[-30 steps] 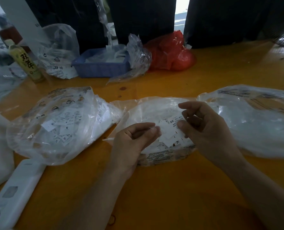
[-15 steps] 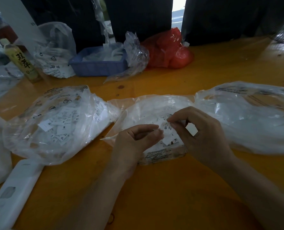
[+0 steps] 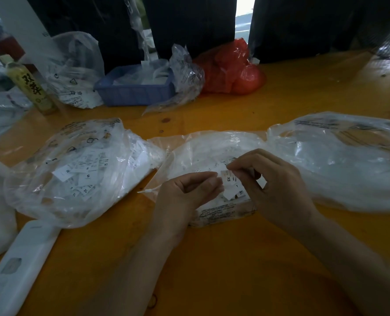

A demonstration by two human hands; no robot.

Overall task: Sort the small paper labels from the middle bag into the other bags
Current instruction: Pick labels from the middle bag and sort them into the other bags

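While both hands meet over the middle bag (image 3: 203,147) at frame centre, the right hand (image 3: 274,190) pinches an XS label (image 3: 229,179); the left hand (image 3: 185,192) curls, pinching its edge.

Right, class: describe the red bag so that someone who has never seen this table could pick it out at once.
Start at the orange table and look to its far edge, against the dark backdrop. There, a blue tray sits beside crumpled plastic; the red bag lies just right of it. Every other bag here is clear or white, and this one alone is bright red.
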